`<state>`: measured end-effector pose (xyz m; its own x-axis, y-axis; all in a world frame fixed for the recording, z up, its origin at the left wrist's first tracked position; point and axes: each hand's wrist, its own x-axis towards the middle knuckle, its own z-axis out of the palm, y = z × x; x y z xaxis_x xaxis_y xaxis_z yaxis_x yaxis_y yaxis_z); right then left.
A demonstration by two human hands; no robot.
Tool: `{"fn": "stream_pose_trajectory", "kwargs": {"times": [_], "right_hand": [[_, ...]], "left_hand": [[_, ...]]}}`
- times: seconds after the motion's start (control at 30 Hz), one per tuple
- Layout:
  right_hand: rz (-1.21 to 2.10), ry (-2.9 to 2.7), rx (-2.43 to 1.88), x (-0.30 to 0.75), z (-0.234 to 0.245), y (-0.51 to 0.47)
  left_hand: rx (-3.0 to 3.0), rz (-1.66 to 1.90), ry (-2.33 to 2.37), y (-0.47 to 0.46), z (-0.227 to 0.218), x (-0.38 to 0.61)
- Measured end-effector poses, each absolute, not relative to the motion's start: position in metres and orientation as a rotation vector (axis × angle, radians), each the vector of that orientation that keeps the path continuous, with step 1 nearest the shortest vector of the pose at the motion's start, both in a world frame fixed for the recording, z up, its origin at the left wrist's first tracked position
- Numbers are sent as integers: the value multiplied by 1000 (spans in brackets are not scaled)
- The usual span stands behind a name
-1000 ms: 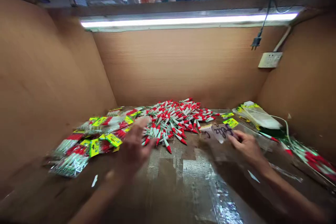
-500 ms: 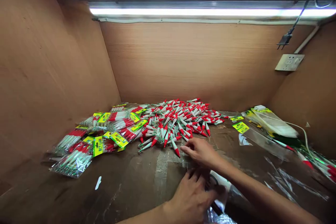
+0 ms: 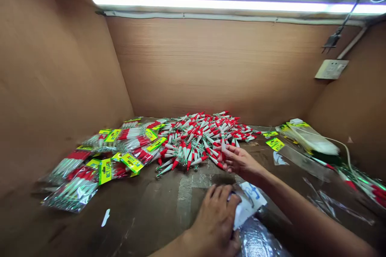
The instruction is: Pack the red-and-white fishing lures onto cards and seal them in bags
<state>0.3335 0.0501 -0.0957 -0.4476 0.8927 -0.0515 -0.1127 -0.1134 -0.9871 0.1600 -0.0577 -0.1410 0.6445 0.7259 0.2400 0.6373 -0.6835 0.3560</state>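
My right hand (image 3: 239, 161) pinches one red-and-white squid jig (image 3: 223, 150), held with its white part up, at the front right edge of a loose pile of squid jigs (image 3: 196, 136) with green-silver hook ends. Nearer to me, my left hand (image 3: 214, 215) has curled fingers at a white paper (image 3: 249, 204) with blue writing. What its fingers grip is hidden. A clear plastic bundle (image 3: 261, 241) lies beside that hand, partly under the paper.
Bagged squid jigs with yellow-green header cards (image 3: 105, 170) are heaped at left. On the right are loose cards (image 3: 275, 144), a stack of clear bags (image 3: 313, 140) and more jigs (image 3: 378, 192). A white scrap (image 3: 105, 217) lies front left. Wooden walls enclose the table.
My right hand has picked up a squid jig from the pile's front edge and lifted it. The left hand has shifted slightly left, and more of the white paper and plastic bundle shows.
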Motion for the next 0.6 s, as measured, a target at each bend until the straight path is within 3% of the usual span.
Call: {"fn": "stream_pose_trajectory", "kwargs": {"times": [0.13,0.33,0.6], "right_hand": [[1592,-1513,-1084,402,-101,37],[970,-2042,-1520,469,-111,24],[520,-2346,-1267,415,-119,-11]], "left_hand": [[2520,521,1185,-44,-131,143],[2388,637,1132,-26,-131,140],[2352,740,1060,-25,-135,151]]}}
